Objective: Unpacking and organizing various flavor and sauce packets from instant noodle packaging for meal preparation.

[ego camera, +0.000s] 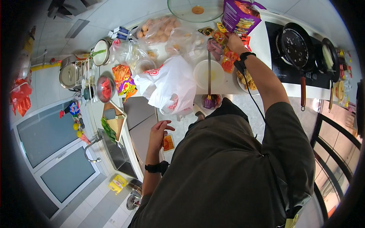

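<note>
My left hand [159, 132] hangs low at my left side, in front of the cabinet, with a small orange sachet [168, 143] held in it. My right hand [236, 43] reaches over the counter to a pile of small snack packets [228, 61], its fingertips partly hidden, so whether it grips one cannot be told. Just beyond it stands a purple snack bag [241, 17]. A pinkish-grey crumpled item [216, 48] lies left of the packets. Under my right forearm sits a plate of browned food [247, 81]. A white bowl [204, 75] is nearer the counter's front edge.
A white plastic bag [174, 82] overhangs the counter edge. Behind it lie a bag of eggs [159, 30] and a glass lid [196, 11]. On the right, a frying pan [295, 45] rests on the black cooktop [282, 77], its handle jutting out. The sink [117, 155] is at left.
</note>
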{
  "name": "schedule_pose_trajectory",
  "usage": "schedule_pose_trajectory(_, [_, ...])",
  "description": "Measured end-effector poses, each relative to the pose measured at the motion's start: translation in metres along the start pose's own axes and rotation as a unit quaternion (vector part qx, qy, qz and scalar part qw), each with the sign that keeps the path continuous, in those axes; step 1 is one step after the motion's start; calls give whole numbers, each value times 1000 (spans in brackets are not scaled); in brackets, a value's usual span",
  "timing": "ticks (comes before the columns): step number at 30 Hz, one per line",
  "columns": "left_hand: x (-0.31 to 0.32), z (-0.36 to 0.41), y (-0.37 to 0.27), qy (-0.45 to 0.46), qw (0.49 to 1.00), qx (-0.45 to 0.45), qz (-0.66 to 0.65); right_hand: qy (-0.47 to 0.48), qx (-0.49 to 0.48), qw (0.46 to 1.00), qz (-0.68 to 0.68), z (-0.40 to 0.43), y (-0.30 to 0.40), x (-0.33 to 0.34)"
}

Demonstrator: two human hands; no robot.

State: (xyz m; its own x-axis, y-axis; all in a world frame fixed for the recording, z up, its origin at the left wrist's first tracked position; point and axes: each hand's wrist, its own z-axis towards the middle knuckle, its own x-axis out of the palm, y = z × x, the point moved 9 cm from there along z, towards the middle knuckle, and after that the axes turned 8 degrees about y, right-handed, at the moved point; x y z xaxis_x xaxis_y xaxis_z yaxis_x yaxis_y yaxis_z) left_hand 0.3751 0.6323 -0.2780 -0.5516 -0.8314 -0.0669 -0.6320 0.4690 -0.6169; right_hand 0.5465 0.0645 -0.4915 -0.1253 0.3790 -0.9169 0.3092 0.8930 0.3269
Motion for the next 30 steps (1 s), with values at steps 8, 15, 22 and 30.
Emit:
schedule_pose_trajectory(8, [-1,0,4,-6,1000,5,-12,-32,92,764,638,-23,-12,-30])
schedule_pose_trajectory(15, [2,7,1,7,1000,3,0,-32,49,587,808,-103,5,-95])
schedule_pose_trajectory(22, [3,18,1,22,1000,7,13,-136,230,674,689,-179,-114,-68])
schedule_pose_trajectory(30, [14,28,0,38,999,-8,12,-109,271,661,691,-172,-141,-27])
